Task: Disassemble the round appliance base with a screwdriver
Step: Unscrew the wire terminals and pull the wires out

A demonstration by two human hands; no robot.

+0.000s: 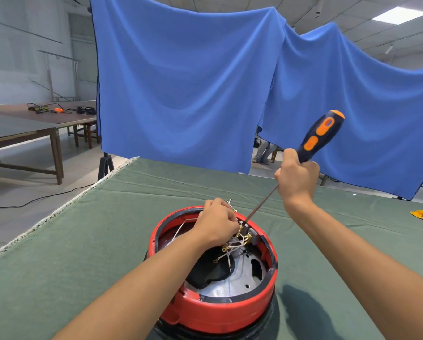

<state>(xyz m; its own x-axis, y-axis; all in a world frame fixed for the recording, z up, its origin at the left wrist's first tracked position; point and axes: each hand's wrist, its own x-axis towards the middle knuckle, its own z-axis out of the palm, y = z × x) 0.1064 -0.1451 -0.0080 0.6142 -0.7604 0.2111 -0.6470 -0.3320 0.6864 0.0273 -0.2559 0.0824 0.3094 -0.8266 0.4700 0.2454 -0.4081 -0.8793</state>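
Appliance: our round red plastic appliance base (220, 312) sits open side up on the green cloth-covered table (102, 241), close in front of us, its grey metal plate (232, 288) bared inside.
Left hand: our left hand (217, 223) is curled shut over the far inner rim, pinching a bundle of thin white wires with brass ring terminals (232, 246) and lifting them aside.
Right hand: our right hand (297, 179) is fisted around the lower handle of the long blue-and-orange screwdriver (320, 136), shaft slanting down so the tip meets a small grey terminal block (251, 233) by the rim.
Handling: we judge the shell stiff and fairly light, likely to slide on cloth; we should brace it by the thick red rim.
Fragile parts: the wires look thin and easily kinked, so we hold them near the terminals, gently.
Risk: a slipping tip could nick our left fingers, which lie just beside it.
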